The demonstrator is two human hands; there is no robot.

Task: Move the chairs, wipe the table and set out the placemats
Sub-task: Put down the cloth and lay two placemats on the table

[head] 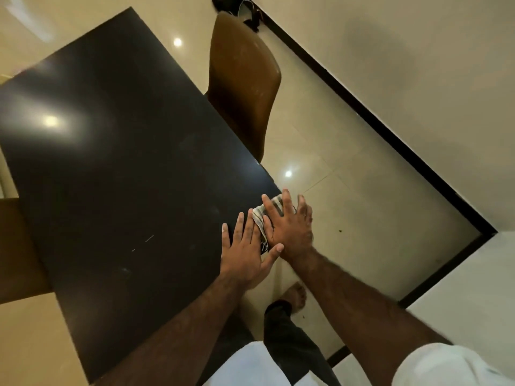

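A glossy black table [117,151] fills the left and middle of the head view. At its near right corner lies a folded striped cloth [260,215]. My right hand [289,227] presses flat on the cloth, fingers spread. My left hand [245,249] lies flat beside it on the table, fingertips at the cloth's left edge and thumb against my right wrist. A brown padded chair [242,79] stands at the table's far right side, its back toward the table edge. No placemats are in view.
Beige tiled floor [348,196] lies right of the table, bounded by a wall with a black skirting [390,129]. A white ledge [473,288] sits at the right. A brown wooden piece [16,246] shows at the left edge. My bare foot [295,295] stands by the table corner.
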